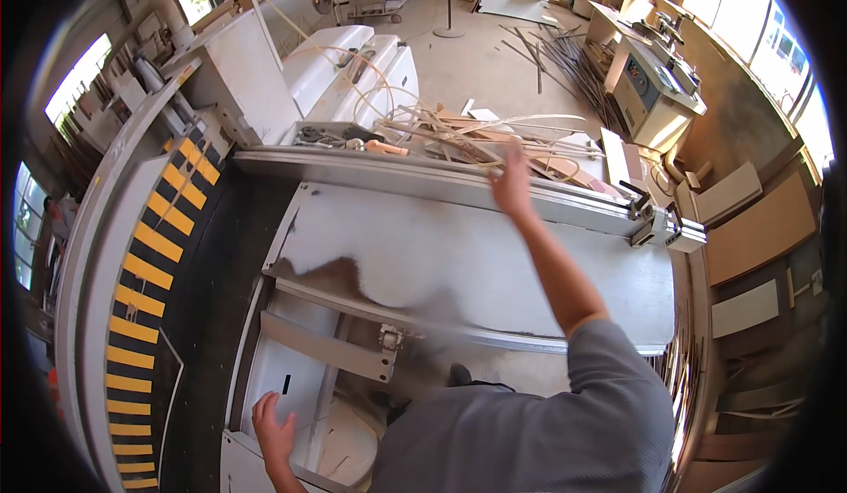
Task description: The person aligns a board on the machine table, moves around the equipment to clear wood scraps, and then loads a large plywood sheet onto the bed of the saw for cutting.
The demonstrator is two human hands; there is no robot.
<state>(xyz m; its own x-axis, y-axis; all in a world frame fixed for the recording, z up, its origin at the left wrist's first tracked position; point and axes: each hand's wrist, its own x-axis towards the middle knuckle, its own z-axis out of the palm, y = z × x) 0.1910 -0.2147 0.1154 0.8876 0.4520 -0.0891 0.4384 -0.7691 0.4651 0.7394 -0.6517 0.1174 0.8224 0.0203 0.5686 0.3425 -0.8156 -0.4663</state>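
Note:
My right arm reaches across the pale metal sliding table of a woodworking saw. My right hand is over the long metal fence, its fingers stretched toward the scrap strips behind; nothing shows in it. At the lower left, my left hand is raised with its fingers apart, empty, beside the open frame under the table. A clamp-like metal stop sits at the fence's right end. A flat metal bar spans the open frame below the table.
Thin wood offcuts lie heaped behind the fence, beside white machine covers. A black-and-yellow striped guard runs along the left. Boards lean at the right, near another machine. Dark strips lie on the floor.

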